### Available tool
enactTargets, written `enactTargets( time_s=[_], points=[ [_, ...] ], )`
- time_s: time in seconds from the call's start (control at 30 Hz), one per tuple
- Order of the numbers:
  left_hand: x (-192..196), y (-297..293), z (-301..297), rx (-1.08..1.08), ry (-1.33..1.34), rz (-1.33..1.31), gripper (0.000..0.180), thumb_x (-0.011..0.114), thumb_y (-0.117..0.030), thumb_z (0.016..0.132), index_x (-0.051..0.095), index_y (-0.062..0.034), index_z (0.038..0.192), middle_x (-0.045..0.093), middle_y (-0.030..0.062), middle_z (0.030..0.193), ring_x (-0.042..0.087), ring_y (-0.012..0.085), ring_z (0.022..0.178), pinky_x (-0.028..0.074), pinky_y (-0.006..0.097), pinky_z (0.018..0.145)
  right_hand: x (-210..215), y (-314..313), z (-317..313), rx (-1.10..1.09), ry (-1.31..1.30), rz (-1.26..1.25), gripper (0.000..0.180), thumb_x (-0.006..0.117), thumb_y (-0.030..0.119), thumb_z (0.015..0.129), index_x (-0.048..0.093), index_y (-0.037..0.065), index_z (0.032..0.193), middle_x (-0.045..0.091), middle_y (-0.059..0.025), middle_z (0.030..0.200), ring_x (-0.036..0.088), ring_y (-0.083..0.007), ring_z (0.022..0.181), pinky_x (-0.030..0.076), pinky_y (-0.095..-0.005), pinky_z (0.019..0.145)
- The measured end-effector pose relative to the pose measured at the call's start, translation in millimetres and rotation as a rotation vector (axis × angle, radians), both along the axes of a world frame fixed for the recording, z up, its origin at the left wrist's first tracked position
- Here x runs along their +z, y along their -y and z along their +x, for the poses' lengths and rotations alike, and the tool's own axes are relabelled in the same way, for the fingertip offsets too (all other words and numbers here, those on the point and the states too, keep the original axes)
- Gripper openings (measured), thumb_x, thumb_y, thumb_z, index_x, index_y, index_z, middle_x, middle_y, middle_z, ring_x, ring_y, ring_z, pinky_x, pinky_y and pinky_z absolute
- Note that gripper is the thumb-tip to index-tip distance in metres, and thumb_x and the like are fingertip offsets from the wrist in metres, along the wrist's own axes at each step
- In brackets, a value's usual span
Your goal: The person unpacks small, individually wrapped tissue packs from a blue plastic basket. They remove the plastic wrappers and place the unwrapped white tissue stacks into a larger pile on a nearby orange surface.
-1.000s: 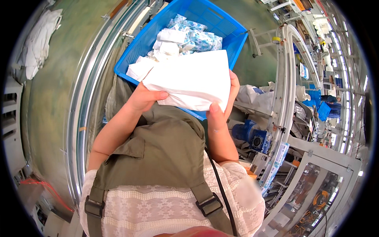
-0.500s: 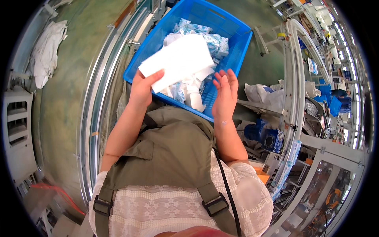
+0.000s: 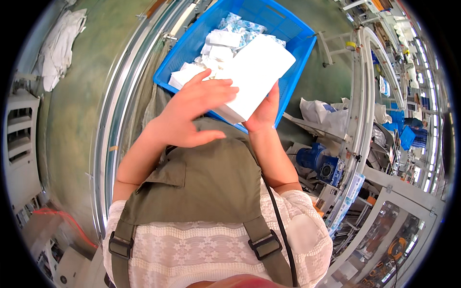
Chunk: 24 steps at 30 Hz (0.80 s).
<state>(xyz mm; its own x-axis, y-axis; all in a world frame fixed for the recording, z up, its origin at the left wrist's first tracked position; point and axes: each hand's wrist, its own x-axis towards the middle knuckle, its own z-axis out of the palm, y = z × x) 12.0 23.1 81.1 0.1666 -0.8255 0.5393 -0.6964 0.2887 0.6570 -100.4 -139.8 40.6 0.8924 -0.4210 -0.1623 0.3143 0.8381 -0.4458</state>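
Observation:
A white, oblong block, like a stack of tissue paper (image 3: 261,67), is tilted above the blue plastic crate (image 3: 290,19). My right hand (image 3: 264,115) holds it at its lower right edge; most of those fingers are hidden behind it. My left hand (image 3: 194,105) hovers at the block's near left side, fingers spread and thumb apart. Whether its fingertips touch the block I cannot tell. Inside the crate lie loose white paper pieces (image 3: 221,39) and several blue-and-white patterned packets (image 3: 247,26), partly covered by the block.
Metal rails (image 3: 111,101) run along the left side. To the right stand a curved conveyor frame (image 3: 357,105), a blue motor (image 3: 319,161) and white sacks (image 3: 326,115). White cloth (image 3: 60,48) lies on the floor at far left.
The white block has passed from my left hand to my right and moved rightward, turning steeper. My left hand has let go and spread its fingers.

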Motion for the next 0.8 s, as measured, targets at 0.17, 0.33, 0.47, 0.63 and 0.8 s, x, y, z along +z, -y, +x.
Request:
enactTargets(
  time_s=[0.17,0.33,0.47,0.63,0.8],
  points=[
    [-18.2,-13.2,16.2,-0.106,-0.862,-0.464,0.076,0.057,-0.047,0.089,0.034,0.005,0.139,0.052,0.0258,0.13,0.05,0.0353,0.124,0.032,0.046,0.108,6.3,0.3,9.2,0.052,0.09,0.046,0.063,0.04,0.047,0.095,0.037,0.007,0.143,0.047,-0.013,0.14,0.049,-0.0323,0.126,0.041,-0.0472,0.104],
    [-31.9,-24.5,34.6,0.074,-1.042,-0.495,0.064,0.039,-0.049,0.098,0.04,0.0027,0.135,0.057,0.0215,0.121,0.056,0.0276,0.111,0.038,0.041,0.101,15.1,-4.6,14.6,0.056,0.154,0.149,0.062,0.038,0.045,0.095,0.036,0.009,0.145,0.046,-0.0133,0.142,0.048,-0.0334,0.128,0.04,-0.0501,0.105],
    [-36.8,-16.4,26.2,0.289,-1.448,-0.075,0.056,0.032,-0.046,0.102,0.048,-0.0001,0.13,0.061,0.0153,0.118,0.057,0.022,0.107,0.043,0.035,0.091,19.5,-8.1,18.5,0.029,-0.001,0.147,0.06,0.037,0.045,0.096,0.036,0.008,0.144,0.046,-0.014,0.142,0.049,-0.0343,0.127,0.041,-0.0512,0.104],
    [-49.8,-8.3,11.4,0.188,-1.669,0.112,0.061,0.033,-0.05,0.101,0.047,-0.0001,0.131,0.06,0.0143,0.118,0.057,0.0221,0.106,0.045,0.036,0.09,12.9,-9.6,22.2,0.051,0.073,0.115,0.058,0.036,0.042,0.097,0.037,0.006,0.143,0.048,-0.0143,0.14,0.052,-0.0353,0.123,0.044,-0.0515,0.101],
    [-54.0,-8.9,8.0,0.085,-1.751,0.092,0.063,0.034,-0.051,0.1,0.045,0.0006,0.133,0.058,0.0146,0.121,0.057,0.0229,0.107,0.046,0.039,0.092,11.5,-11.2,23.7,0.034,0.066,0.111,0.057,0.035,0.041,0.097,0.039,0.006,0.141,0.049,-0.0144,0.138,0.053,-0.0348,0.122,0.045,-0.0511,0.1]
  ],
)
